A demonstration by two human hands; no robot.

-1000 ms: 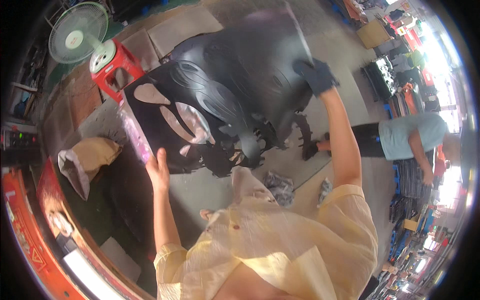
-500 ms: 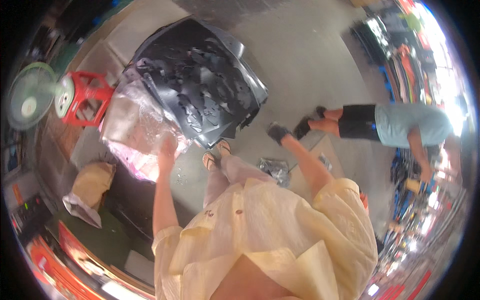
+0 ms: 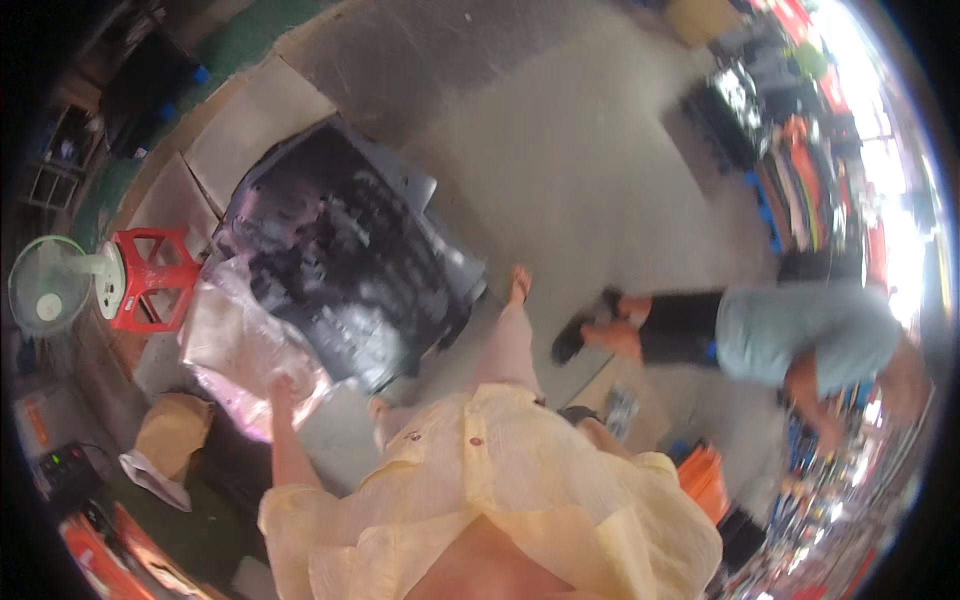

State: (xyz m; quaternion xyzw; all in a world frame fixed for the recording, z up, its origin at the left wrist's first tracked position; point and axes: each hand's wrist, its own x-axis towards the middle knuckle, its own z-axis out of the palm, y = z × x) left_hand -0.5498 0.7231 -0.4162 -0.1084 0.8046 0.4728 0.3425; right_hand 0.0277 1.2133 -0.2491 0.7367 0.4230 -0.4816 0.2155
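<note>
Head view, blurred w/ motion. Left hand reaches fwd and grips the near edge of a clear plastic sheet, fingers closed on it. That sheet wraps the low end of a big black moulded panel, which lies on flattened cardboard on the floor, tilted diag. from upper left to lower right. Panel surface is glossy, w/ pale reflections; can't make out detail.

Right hand: dark glove, only partly visible at the person's side by the yellow shirt; can't tell if it is clenched or loose. It is well apart from the panel.

Left of the panel: red plastic stool, a white-green fan just beside it. Below those, a tan bag w/ white paper near it.

Right side: another person in a light blue top and dark shorts bends over on the grey concrete floor, dark shoes near the wearer's foot. Orange crate sits near lower right.
</note>
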